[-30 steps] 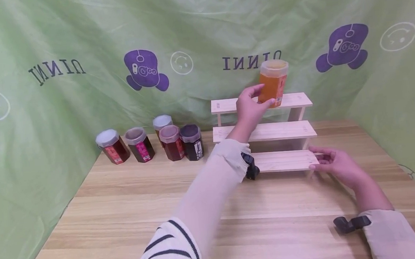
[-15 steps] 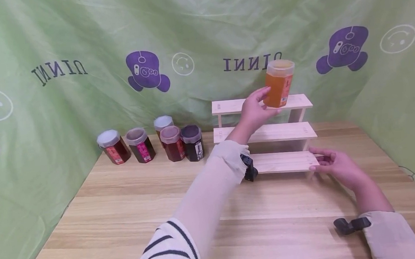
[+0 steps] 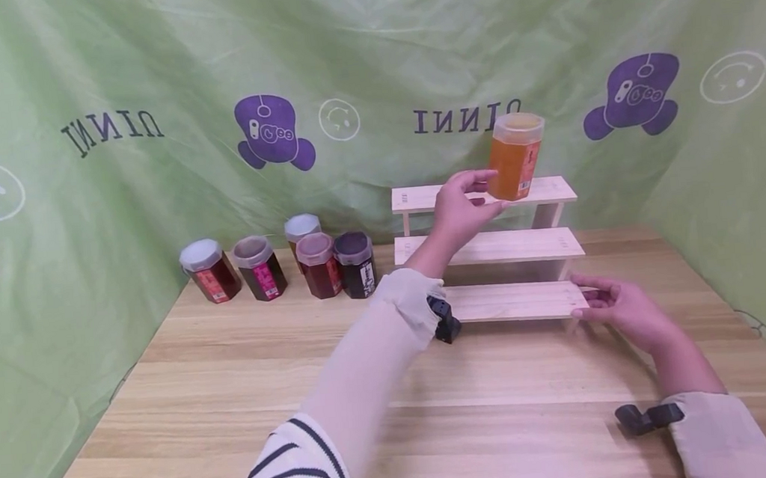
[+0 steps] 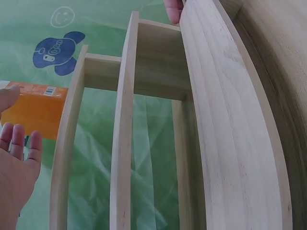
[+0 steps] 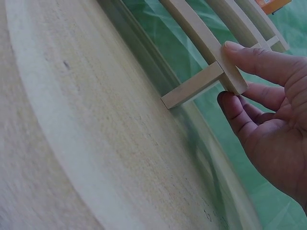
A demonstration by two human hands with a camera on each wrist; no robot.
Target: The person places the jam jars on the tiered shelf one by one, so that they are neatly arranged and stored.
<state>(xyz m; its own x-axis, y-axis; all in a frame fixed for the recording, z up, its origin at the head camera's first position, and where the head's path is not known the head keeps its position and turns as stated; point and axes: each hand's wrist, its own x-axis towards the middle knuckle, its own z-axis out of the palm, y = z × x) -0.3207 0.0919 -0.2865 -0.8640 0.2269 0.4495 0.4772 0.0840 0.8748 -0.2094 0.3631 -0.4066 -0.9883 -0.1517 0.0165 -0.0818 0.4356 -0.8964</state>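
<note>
From my end, the left hand (image 3: 463, 206) is right at the orange jar (image 3: 512, 163), which sits on the top board (image 3: 413, 198) of the three-tier wooden rack, thumb and fingers spread well apart in a loose curve, and honestly I can't tell if any fingertip is touching it. My right hand (image 3: 632, 311) has a snug pinch on the right end of the bottom board (image 3: 509, 301). Over left of the rack, five more jars stand on the wood-grain table (image 3: 398, 433), a dark-topped jar (image 3: 356, 267) nearest the rack.
</note>
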